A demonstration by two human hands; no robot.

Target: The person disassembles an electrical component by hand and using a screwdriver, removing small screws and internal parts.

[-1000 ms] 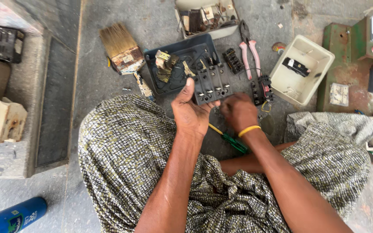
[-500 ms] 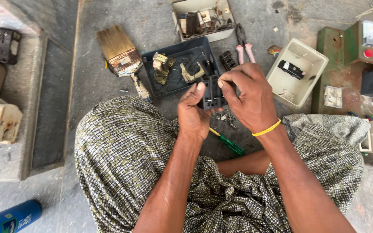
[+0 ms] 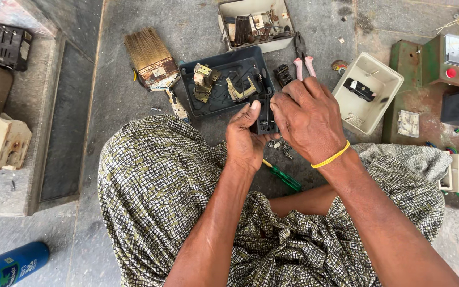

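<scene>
black electrical switch block (image 3: 265, 118) sits at the centre of the frame, gripped between both hands. left hand (image 3: 246, 142) cups it from below, thumb pressed on its face; right hand (image 3: 308, 121) closes over its right side. just above lies a dark plastic tray (image 3: 224, 106); paintbrush (image 3: 152, 61) upper left, green screwdriver (image 3: 285, 179) below.

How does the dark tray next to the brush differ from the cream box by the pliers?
The dark grey tray is shallow and holds metal brackets; the cream box is deeper and holds one small black part. The tray lies nearly square in the view; the box sits turned at an angle. The right hand overlaps the tray's corner, not the box. Both are open-topped, on the floor.
</scene>
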